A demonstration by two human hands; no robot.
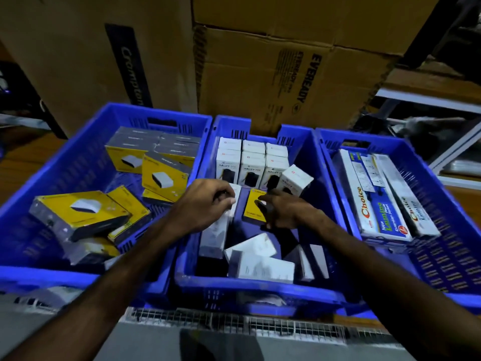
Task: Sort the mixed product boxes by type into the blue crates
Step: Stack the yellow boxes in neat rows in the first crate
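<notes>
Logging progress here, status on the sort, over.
Left hand grips a white box. Right hand on the yellow box in the middle crate. Loose white boxes crowd the near end.

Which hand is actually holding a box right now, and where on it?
The left hand grips a white box at its top end. The right hand touches the yellow box at its right edge; a grip cannot be told.

We are in a warehouse or stockroom. We see 3 blue crates side by side, filled with boxed retail goods, and behind them tall cardboard cartons printed with the brand names Crompton and Eveready, with metal shelving at the right edge.
</notes>
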